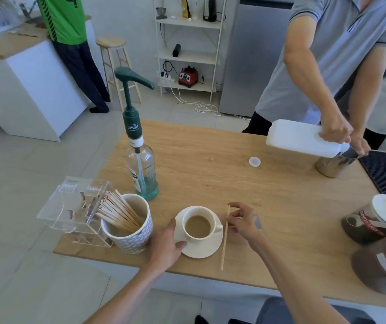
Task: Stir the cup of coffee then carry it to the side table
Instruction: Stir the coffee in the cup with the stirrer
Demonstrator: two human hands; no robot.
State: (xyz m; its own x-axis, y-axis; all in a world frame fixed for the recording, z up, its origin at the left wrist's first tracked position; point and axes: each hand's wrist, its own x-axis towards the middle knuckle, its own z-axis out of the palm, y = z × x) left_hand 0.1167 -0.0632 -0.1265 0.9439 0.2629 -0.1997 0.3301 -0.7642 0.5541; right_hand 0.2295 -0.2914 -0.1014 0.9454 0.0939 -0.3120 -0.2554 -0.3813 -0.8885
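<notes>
Sitting on its saucer (201, 250) near the bench's (234, 160) front edge, the cup of coffee (198, 226) is flanked by hands. The left hand (166, 244) seemingly grips the saucer rim, and the right hand (242, 220) pinches a stirrer (224, 239). A mug (131, 230) crowds the left.

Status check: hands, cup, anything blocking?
Left hand holds saucer rim. Right hand pinches stir stick beside cup, not in the coffee yet. Cup sits on saucer. Stirrer mug close on saucer's left.
</notes>
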